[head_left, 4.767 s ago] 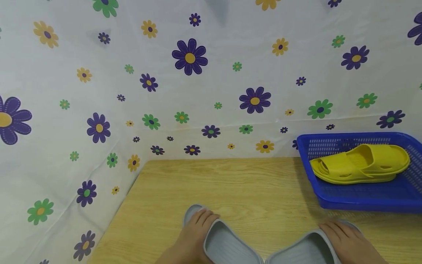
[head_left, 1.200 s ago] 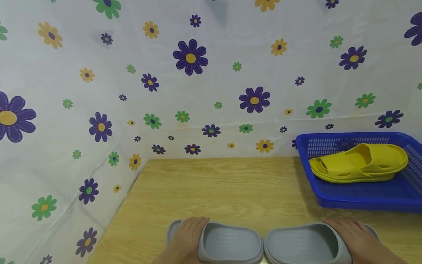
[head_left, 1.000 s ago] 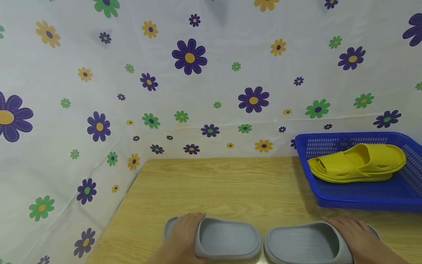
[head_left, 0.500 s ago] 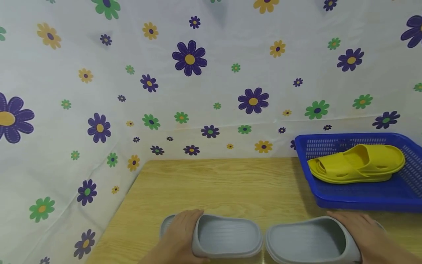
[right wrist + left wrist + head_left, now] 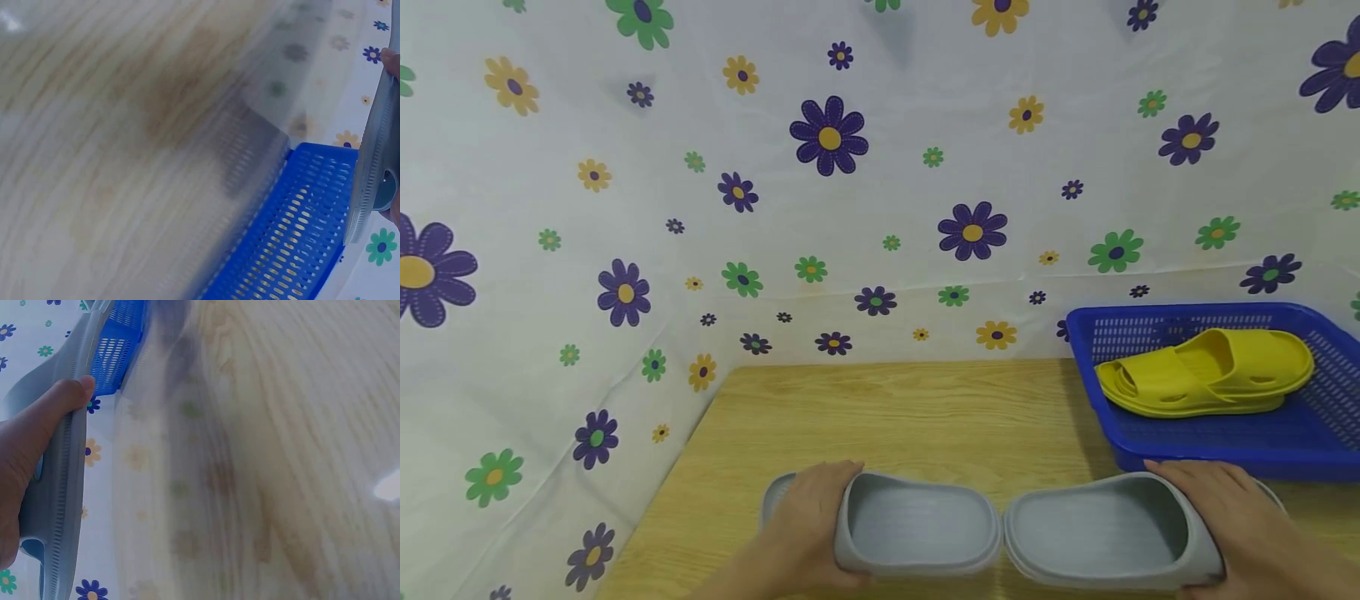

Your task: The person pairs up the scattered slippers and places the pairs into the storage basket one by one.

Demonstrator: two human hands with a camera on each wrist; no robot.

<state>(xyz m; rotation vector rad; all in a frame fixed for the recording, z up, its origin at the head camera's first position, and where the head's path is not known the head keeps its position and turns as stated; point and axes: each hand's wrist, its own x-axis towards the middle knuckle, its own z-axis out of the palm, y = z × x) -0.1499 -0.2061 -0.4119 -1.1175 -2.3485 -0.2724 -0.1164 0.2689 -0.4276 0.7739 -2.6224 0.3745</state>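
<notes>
Each of my hands grips one grey slipper over its strap, thumb on the near side. My left hand (image 5: 808, 521) holds the left slipper (image 5: 921, 525), with its toe to the left. In my right hand (image 5: 1232, 521) is the right slipper (image 5: 1097, 529), toe to the right. Their heels meet in the middle of the head view. The left wrist view shows the left slipper's ridged sole edge (image 5: 59, 487) with my thumb pressed on it, held above the table. Part of the right slipper (image 5: 375, 144) shows at the right wrist view's edge.
A blue perforated basket (image 5: 1150, 457) stands at the back right, just behind my right hand. Yellow slippers (image 5: 1217, 375) lie in it, stacked. The wood-grain table (image 5: 887, 408) meets a white flowered sheet (image 5: 880, 192) at the back and left.
The slippers have swung from slanting inward to nearly level in line, heels together. Over the last second both hands have raised them slightly, and the small gap between the heels has closed.
</notes>
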